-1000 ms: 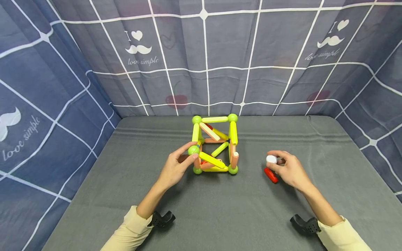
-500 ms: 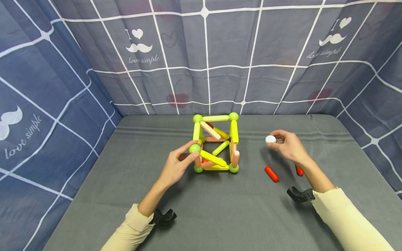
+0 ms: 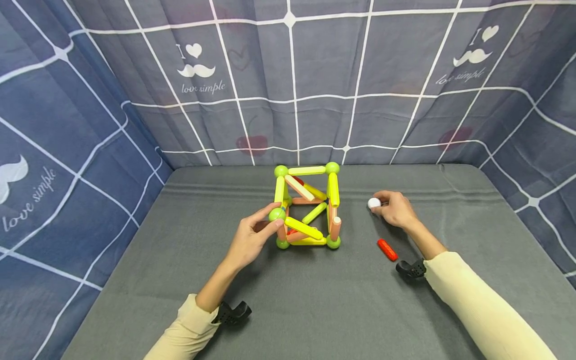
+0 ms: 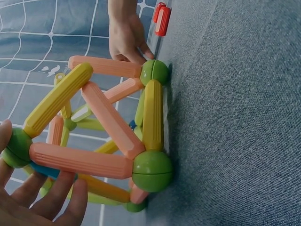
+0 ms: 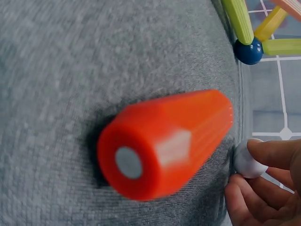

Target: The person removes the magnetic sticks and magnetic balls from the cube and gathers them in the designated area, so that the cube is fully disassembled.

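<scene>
A cube-like frame (image 3: 307, 241) of yellow, lime and salmon magnetic rods joined by balls stands on the grey cloth. At its near upper left corner, my left hand (image 3: 249, 239) pinches a green ball (image 3: 277, 214) between thumb and finger. A yellow rod (image 3: 303, 228) slants from that ball, and a salmon rod (image 3: 335, 229) rises at the near right corner. To the right of the frame, apart from it, my right hand (image 3: 396, 207) pinches a white ball (image 3: 373, 203), close to the cloth in the right wrist view. A red rod (image 3: 387, 249) lies nearer than this hand.
Grey cloth (image 3: 315, 310) covers the table. Two red rods show in the left wrist view, one of them a red rod (image 4: 162, 21) lying in front of the other. A blue checked curtain (image 3: 324, 120) hangs behind and along both sides.
My right hand has carried the white ball away from me, then left toward the frame. The second red rod, seen half a second ago, is now hidden in the head view. My left hand stays put.
</scene>
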`<state>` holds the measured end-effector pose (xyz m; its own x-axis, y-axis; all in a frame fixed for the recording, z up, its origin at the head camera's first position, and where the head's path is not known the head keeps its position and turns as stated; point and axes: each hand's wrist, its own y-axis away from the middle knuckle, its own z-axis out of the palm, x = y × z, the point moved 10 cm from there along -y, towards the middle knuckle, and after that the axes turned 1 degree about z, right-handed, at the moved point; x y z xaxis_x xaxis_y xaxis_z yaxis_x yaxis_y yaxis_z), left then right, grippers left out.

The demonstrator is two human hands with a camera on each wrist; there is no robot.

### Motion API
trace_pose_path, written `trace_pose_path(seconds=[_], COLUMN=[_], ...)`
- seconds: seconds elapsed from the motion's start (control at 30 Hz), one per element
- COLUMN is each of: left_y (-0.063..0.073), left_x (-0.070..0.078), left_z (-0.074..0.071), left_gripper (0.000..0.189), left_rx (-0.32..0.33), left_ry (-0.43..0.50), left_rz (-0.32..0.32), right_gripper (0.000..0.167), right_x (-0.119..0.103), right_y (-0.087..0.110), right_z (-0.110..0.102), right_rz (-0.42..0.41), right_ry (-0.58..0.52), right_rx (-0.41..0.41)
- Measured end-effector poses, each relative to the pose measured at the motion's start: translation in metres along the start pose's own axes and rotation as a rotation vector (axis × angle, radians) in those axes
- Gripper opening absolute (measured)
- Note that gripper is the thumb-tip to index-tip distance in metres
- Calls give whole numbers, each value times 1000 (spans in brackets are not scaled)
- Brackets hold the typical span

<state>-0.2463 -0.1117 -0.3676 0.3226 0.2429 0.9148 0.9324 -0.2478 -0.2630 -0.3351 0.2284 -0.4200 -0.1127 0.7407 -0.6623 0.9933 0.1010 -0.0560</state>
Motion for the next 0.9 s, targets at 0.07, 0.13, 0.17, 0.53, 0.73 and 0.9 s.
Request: trace_pose_path(seconds=[0.07, 0.13, 0.17, 0.53, 0.73, 0.9], left_y=[0, 0, 0, 0, -1, 0], left_x=[0, 0, 0, 0, 0, 0], left_z=[0, 0, 0, 1, 0, 0], left_gripper=[45, 46, 46, 45, 45, 45], left_rx=[-1, 0, 1, 4, 4, 2], left_ry=[-4, -8, -9, -6, -6, -1], left_rz=[-3, -3, -2, 0, 1, 8], right_gripper=[35, 34, 34, 38, 43, 49], right_x=[1, 0, 0, 1, 0, -3], right_y=[0, 0, 0, 1, 5, 12], right_z=[0, 0, 0, 1, -1, -4], right_rz=[0, -3, -6, -3, 7, -1], right_ry=[0, 1, 1, -5, -31, -26], right_rx=[1, 2, 3, 12, 9, 18])
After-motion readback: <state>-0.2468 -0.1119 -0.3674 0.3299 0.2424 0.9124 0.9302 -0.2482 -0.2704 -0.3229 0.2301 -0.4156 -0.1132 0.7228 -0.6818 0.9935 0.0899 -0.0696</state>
